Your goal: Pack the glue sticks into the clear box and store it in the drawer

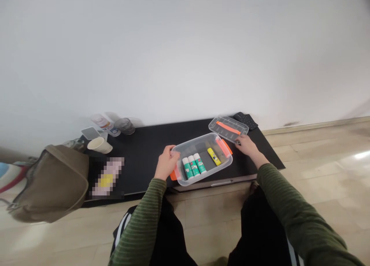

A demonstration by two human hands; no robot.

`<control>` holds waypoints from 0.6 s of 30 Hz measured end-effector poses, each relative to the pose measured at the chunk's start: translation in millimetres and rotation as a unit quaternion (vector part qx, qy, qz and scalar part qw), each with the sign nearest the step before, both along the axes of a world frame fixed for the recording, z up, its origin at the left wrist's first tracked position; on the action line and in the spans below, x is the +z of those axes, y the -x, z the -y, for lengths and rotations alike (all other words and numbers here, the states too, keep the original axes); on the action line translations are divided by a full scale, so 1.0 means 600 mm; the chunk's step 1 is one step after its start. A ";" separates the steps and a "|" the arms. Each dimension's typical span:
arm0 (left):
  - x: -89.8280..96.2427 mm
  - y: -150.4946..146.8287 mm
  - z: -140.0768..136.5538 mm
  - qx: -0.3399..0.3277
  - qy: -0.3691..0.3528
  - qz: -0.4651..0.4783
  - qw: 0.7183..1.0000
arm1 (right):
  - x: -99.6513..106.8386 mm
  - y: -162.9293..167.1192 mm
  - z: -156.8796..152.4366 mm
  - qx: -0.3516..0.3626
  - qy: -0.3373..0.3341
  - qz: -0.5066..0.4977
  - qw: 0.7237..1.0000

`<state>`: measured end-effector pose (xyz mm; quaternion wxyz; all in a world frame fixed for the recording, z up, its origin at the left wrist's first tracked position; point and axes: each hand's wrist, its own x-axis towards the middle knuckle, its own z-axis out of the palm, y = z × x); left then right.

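Observation:
A clear plastic storage box (206, 176) with orange latches sits uncovered near the front edge of the black table. Inside lie three green glue sticks (194, 166) with white caps, side by side at the left, and a yellow glue stick (214, 157) apart at the right. My left hand (167, 162) is closed around the box's left rim, thumb over the edge. At the box's back right is its clear lid (221, 132) with an orange handle strip. My right hand (248, 147) pinches the lid's near right corner; some fingertips are hidden.
On the black table (153, 142) at left stand a paper cup (100, 145), a spray can (106, 125) and a dark grey container (125, 126). A brown bag (54, 185) covers the left end. Black textured objects (247, 120) lie behind the lid, near the white wall.

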<state>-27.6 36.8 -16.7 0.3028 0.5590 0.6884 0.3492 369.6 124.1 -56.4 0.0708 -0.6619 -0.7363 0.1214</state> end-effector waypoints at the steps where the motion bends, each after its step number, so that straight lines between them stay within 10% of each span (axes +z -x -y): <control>1: -0.001 -0.001 -0.005 -0.001 -0.002 0.012 1.000 | -0.006 0.000 0.003 0.001 -0.007 0.012 1.000; 12: -0.008 -0.010 -0.049 -0.014 0.046 0.162 0.986 | 0.046 0.023 0.019 -0.028 -0.178 -0.050 0.982; 18: -0.017 -0.015 -0.044 -0.002 0.030 0.227 0.973 | 0.093 0.024 0.039 -0.076 -0.375 -0.329 0.863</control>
